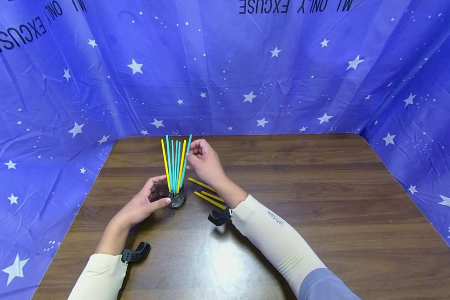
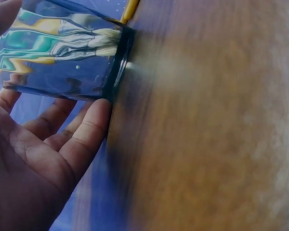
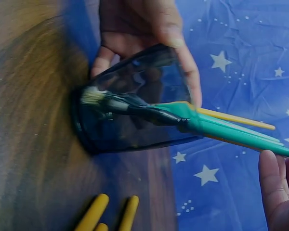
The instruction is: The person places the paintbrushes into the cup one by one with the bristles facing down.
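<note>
A clear dark-tinted glass (image 1: 178,201) stands on the table, holding several teal and yellow paintbrushes with bristles down. My left hand (image 1: 142,205) holds the glass, thumb at the near side and fingers round the far side; the left wrist view shows its fingers along the glass wall (image 2: 89,79). Above the rim, my right hand (image 1: 207,163) pinches the handle of a teal paintbrush (image 3: 243,138) whose bristles are inside the glass, near its bottom. In the head view that teal handle leans rightmost, beside a yellow paintbrush (image 1: 182,156). The fingertips behind the glass are partly hidden.
Three yellow-handled brushes (image 1: 210,200) lie on the wooden table (image 1: 322,200) right of the glass, partly under my right forearm. A blue curtain (image 1: 225,71) with white stars hangs behind the table's far edge. Black wrist cameras (image 1: 136,253) sit on both wrists.
</note>
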A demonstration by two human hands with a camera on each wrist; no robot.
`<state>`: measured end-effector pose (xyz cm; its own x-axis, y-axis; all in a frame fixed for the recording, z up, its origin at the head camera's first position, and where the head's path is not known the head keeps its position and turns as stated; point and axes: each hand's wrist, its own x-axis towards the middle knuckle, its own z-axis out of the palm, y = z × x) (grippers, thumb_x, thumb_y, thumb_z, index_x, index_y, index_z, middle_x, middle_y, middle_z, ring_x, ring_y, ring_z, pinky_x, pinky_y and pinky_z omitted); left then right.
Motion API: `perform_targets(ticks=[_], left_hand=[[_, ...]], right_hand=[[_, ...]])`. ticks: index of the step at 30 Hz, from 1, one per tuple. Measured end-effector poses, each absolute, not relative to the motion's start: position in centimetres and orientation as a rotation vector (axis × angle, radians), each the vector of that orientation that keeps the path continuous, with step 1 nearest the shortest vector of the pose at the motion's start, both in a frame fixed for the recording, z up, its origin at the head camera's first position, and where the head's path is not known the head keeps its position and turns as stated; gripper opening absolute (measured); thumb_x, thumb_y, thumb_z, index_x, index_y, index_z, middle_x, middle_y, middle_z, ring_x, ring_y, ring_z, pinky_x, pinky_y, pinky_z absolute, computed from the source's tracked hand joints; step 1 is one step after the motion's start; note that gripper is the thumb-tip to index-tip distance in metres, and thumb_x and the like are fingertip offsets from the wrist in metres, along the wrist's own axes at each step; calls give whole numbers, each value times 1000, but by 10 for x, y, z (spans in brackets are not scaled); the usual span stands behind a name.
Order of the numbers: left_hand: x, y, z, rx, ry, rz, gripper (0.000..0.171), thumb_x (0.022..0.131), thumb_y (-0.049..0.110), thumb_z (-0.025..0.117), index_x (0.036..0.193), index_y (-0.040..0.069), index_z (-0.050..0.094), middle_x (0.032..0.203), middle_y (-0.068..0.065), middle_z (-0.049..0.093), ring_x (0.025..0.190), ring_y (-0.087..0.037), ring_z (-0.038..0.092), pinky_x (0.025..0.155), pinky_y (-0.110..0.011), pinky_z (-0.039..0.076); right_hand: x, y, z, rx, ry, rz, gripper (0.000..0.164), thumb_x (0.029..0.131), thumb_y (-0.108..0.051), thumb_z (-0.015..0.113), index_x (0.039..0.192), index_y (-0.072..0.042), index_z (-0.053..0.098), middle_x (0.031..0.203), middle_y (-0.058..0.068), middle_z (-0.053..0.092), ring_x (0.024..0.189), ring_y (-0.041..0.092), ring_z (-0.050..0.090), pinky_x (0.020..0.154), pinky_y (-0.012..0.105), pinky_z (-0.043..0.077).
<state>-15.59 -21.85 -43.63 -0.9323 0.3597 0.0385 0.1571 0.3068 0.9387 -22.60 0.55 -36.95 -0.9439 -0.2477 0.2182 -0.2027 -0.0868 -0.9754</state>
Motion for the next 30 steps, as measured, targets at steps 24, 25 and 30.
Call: perform_targets(ticks=[24,25,30], left_hand=[[-155,-220,-436,446,2403,1664,68,94,10,67,148,6,27,151,-25,29,136,-41,31,104,-55,27],[-155,-220,-436,448,2404,1665,68,94,9,67,148,5,27,151,-25,29,136,-41,31,104,-53,27],[-155,-219,-436,452,2405,1663,67,94,9,66,148,5,27,148,-25,32,133,-40,35,102,-38,32]], right_hand=[[-235,37,-406,-635,2552,-1308,26,90,-8,66,113,4,62,93,4,66,85,15,60,79,26,48],[-236,37,-407,-631,2567,-1272,25,90,-8,66,112,4,62,92,5,66,84,15,60,79,26,47],[-240,36,-414,-627,2628,-1129,21,90,-7,69,108,2,64,86,3,65,78,13,57,76,25,46]])
